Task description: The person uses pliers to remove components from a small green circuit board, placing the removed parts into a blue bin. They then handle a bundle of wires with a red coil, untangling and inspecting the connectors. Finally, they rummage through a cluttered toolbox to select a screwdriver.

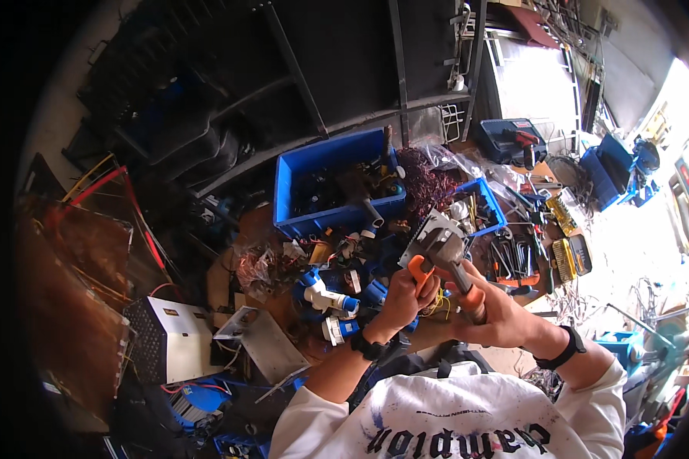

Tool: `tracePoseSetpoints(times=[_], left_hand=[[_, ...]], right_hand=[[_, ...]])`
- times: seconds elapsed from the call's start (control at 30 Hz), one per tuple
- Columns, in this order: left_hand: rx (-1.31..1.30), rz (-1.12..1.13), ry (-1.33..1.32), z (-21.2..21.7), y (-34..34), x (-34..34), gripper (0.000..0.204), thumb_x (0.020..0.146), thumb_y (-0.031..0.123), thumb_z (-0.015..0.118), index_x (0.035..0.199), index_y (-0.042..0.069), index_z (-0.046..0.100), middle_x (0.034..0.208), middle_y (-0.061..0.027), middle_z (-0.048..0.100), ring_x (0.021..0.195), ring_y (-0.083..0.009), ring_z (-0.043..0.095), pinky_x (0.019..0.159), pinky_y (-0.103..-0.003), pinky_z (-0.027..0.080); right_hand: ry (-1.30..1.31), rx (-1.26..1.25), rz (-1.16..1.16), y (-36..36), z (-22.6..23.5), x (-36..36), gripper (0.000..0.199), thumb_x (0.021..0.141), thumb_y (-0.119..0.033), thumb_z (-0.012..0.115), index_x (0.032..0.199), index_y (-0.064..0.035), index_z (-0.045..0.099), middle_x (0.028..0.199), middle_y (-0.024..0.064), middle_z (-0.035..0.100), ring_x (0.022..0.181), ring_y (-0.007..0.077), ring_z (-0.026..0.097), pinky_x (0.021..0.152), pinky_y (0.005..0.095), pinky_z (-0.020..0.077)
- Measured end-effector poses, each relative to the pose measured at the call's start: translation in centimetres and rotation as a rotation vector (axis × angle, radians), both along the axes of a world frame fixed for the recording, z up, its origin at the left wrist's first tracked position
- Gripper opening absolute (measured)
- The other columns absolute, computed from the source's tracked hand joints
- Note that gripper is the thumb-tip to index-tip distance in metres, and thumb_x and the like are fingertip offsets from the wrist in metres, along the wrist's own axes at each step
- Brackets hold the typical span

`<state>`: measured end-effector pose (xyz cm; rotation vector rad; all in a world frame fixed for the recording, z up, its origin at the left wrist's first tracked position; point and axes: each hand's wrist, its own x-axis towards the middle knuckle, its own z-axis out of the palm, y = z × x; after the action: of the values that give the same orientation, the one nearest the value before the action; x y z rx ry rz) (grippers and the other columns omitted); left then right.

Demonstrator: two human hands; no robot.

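My left hand [403,304] is closed around an orange tool [419,269] whose curved, hook-like end sticks up past the fingers. My right hand [499,315] wraps round the orange-brown handle of a grey metal tool [452,262], with its wide metal end pointing up and away from me. The two tools are close together; I cannot tell whether they touch. Just behind them lies a flat, light metal piece with a toothed edge [430,229]. Blue-and-white industrial plug connectors [329,298] lie left of my left hand.
A large blue crate [283,200] of dark parts stands beyond my hands, with a smaller blue tray [501,218] to its right. Hex keys [515,258], a yellow bit case [565,260] and an open toolbox [491,141] are at right. A white perforated metal box [177,344] stands at left.
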<state>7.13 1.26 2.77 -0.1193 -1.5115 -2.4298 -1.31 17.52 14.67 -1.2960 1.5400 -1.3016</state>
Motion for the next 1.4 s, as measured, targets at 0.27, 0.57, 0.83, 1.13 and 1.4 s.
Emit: tracePoseSetpoints(times=[0.27,0.57,0.83,1.13,1.4], left_hand=[[-0.253,0.25,-0.071,0.7,1.0,-0.3,0.031,0.097,0.025,0.04,0.1,0.002,0.06,0.061,0.0034,0.046,0.048,-0.0036,0.037,0.042,-0.019,0.026],[-0.232,0.229,-0.154,-3.6,-0.7,-1.5,0.032,0.099,0.035,0.048,0.096,0.004,0.057,0.079,-0.0022,0.062,0.072,-0.0107,0.06,0.069,-0.027,0.049],[-0.585,0.475,-0.62,-18.3,-4.1,-1.6,0.013,0.084,0.014,0.068,0.086,0.001,0.064,0.074,-0.0077,0.068,0.066,-0.0152,0.066,0.062,-0.028,0.051],[-1.088,0.557,-0.826,-24.7,0.4,-8.1,0.049,0.072,0.029,0.078,0.107,0.002,0.056,0.097,-0.0149,0.064,0.092,-0.0306,0.063,0.078,-0.04,0.05],[-1.338,0.546,-0.83,-25.8,1.9,-9.5,0.057,0.068,0.024,0.08,0.107,0.003,0.043,0.104,-0.0176,0.055,0.097,-0.0365,0.058,0.077,-0.044,0.053]], right_hand=[[0.198,-0.1,0.036,0.0,-0.2,0.9,0.09,0.071,0.0,0.067,0.148,-0.0075,0.021,0.15,0.0218,0.019,0.138,0.0381,0.024,0.11,0.0436,0.0278],[-0.173,0.098,-0.209,3.0,-2.8,0.6,0.079,0.076,0.011,0.057,0.146,-0.0019,0.023,0.134,0.0093,0.045,0.118,0.0145,0.044,0.097,0.0277,0.0386],[-0.488,0.068,-0.447,9.5,-8.3,-1.9,0.083,0.067,0.019,0.042,0.145,-0.0037,0.027,0.142,0.0054,0.042,0.129,0.0124,0.04,0.092,0.0249,0.0419],[-0.493,0.171,-0.462,12.0,-10.1,-2.0,0.086,0.065,0.018,0.044,0.146,-0.0012,0.023,0.139,0.0098,0.043,0.132,0.0177,0.039,0.112,0.0374,0.0252],[-0.576,0.242,-0.536,13.4,-9.6,-1.9,0.085,0.064,0.015,0.049,0.145,-0.003,0.03,0.128,0.0024,0.048,0.119,0.0087,0.043,0.105,0.0275,0.0268]])
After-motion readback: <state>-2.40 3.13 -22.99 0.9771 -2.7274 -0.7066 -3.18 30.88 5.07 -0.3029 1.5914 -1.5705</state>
